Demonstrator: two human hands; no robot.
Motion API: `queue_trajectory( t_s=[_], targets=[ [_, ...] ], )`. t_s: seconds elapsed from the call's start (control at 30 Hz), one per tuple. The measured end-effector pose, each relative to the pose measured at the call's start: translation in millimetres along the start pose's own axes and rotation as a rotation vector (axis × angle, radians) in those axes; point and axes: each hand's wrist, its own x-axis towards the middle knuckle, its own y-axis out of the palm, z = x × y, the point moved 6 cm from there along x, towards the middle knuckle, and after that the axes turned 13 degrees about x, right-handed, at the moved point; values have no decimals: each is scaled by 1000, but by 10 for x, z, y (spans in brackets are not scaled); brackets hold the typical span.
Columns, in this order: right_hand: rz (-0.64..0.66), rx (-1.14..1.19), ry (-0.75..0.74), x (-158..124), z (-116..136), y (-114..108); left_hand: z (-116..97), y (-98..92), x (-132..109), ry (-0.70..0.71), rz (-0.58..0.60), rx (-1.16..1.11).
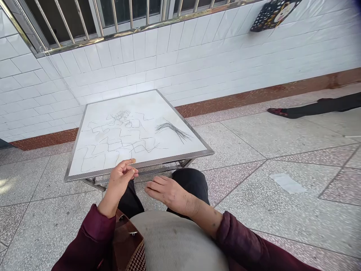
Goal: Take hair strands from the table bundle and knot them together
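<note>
My left hand (118, 184) is at the front edge of a low white-topped table (152, 103), thumb and fingers pinched on a thin wire (138, 174). Just to its right, over my lap, my right hand (170, 194) is closed with the fingers pressed together. Whether it also grips the wire is hidden. Bent, zigzag dark wires (126, 142) are spread over the left and middle of the tabletop, with a tangled pile of wires (121, 116) behind them. A bundle of nearly straight wires (175, 130) lies toward the table's right side.
The table has a metal rim and stands by a white tiled wall (203, 56) below a barred window (113, 17). A dotted bag (267, 17) hangs on the wall. At right, another person's leg (318, 107) stretches over the floor. Some paper (287, 183) lies there too.
</note>
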Motion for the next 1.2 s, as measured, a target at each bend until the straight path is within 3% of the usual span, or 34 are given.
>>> queue_trajectory(
  t_s=[0.1,0.17,0.33,0.43,0.57,0.7,1.2],
  targets=[
    [-167,116,-6,-118,25,-19,-19,-44,-4,5,-9,-14],
    [-245,226,70,-210,-1,34,-30,-77,-9,8,-14,-10],
    [-361,746,639,-402,-288,357,-35,-123,-19,10,-29,-4],
    [-478,1068,828,-420,-371,482,-13,-86,-23,24,-9,0],
    [-561,1312,863,-331,-368,526,22,2,-36,59,37,20],
    [-560,1452,903,-305,-348,600,35,77,-58,72,81,56],
    [-380,1557,929,-317,-380,792,32,197,-69,57,154,75]
  ],
)
